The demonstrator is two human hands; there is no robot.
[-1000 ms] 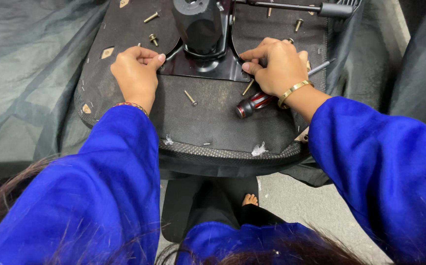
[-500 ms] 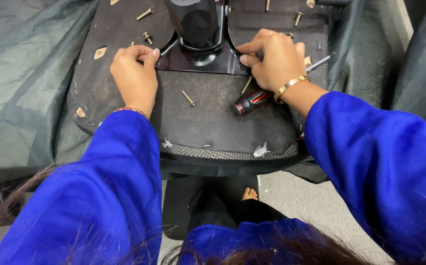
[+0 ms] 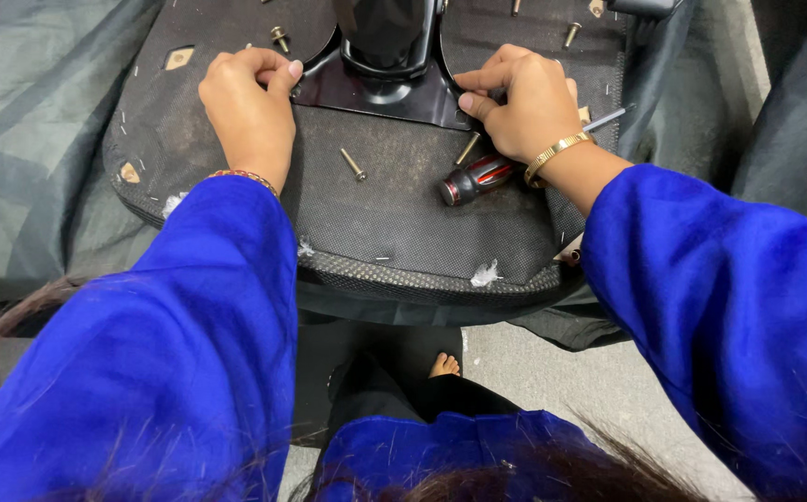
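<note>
— Both hands are on that black metal plate (image 3: 380,93), see? The left hand (image 3: 247,102) has its fingers curled and pressed on the plate's left edge; the right hand (image 3: 524,98) pinches the right edge, thumb underneath.

— And the plate sits on the far middle of the upturned seat base (image 3: 394,214)?

— Yes, under the black column (image 3: 385,33). If it slides, I'd guess the holes go out of line. That loose screw (image 3: 353,165) could roll off the near edge, too.

— The screwdriver (image 3: 478,177)?

— Just near her right wrist, tip hidden behind it. An elbow nudge might knock it down. The column's top is cut off, and I can't make out any holes under her fingers.
</note>
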